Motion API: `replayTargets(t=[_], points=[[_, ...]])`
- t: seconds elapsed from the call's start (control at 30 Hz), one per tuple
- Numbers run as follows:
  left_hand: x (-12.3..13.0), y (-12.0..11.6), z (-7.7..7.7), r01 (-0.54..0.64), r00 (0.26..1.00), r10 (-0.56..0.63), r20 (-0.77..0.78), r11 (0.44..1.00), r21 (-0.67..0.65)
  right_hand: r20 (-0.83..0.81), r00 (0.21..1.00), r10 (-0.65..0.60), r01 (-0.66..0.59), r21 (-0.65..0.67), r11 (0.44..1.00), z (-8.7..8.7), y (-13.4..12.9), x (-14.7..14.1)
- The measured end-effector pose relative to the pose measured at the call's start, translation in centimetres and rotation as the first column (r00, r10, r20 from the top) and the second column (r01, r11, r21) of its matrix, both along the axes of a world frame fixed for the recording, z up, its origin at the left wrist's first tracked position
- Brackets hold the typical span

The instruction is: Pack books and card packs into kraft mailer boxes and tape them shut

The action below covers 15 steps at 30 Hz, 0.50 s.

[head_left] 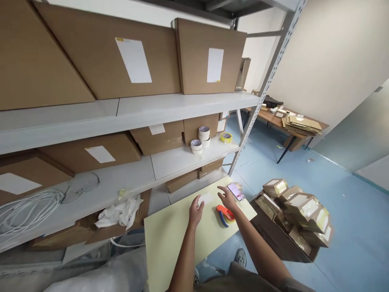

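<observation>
Both forearms reach forward over the pale yellow desk [170,235] from the near side. Left forearm is fairly upright in view, left of the orange-and-blue tape dispenser [225,213]; left hand [196,209] is beyond it to the left, fingers up and slightly curled. Right forearm slants in from lower right, passing just right of the dispenser; right hand [226,197] is just beyond it, palm down, fingers pointing left.

Phone [235,191], screen lit and partly pixelated, lies beyond the dispenser and to its right, close beside the right hand. Open box of small cartons [296,215] is on the floor, right of the dispenser. Shelf rack [170,162] stands beyond and left of it, with large cardboard boxes [209,56], white tape rolls [201,140] and a yellow tape roll [226,138]. Brown table [299,114] with flat cardboard is far off, to the dispenser's upper right. Dispenser and phone take up the desk space around the right hand.

Left hand: half open, thumb apart from fingers. Faint white piece [206,198] is beside it, between both hands, beyond and left of the dispenser; contact can't be told. Right hand: spread, fingers loosely bent, no grip visible.
</observation>
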<state>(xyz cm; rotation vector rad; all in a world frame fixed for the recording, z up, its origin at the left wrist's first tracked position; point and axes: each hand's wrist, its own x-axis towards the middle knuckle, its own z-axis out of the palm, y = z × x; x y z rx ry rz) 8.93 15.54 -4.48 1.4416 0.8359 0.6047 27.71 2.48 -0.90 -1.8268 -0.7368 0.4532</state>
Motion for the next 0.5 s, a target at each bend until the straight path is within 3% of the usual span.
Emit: replayTargets(t=[0.1,0.23,0.5], points=[[-1.7,0.3,-0.3,0.003,1.000,-0.003,-0.027,1.000,-0.022,0.038,0.999,0.005,-0.004,-0.018,1.000,0.2,-0.1,-2.0],[-2.0,-0.3,-0.7,0.010,0.999,-0.011,-0.049,1.000,-0.015,0.033,0.999,-0.010,0.013,-0.079,0.997,-0.7,-1.7,-2.3],[-2.9,-6.3,-3.6,0.029,0.985,-0.032,-0.168,0.999,-0.016,0.019,0.998,-0.053,0.056,-0.290,0.955,-6.4,-6.3,-1.1]])
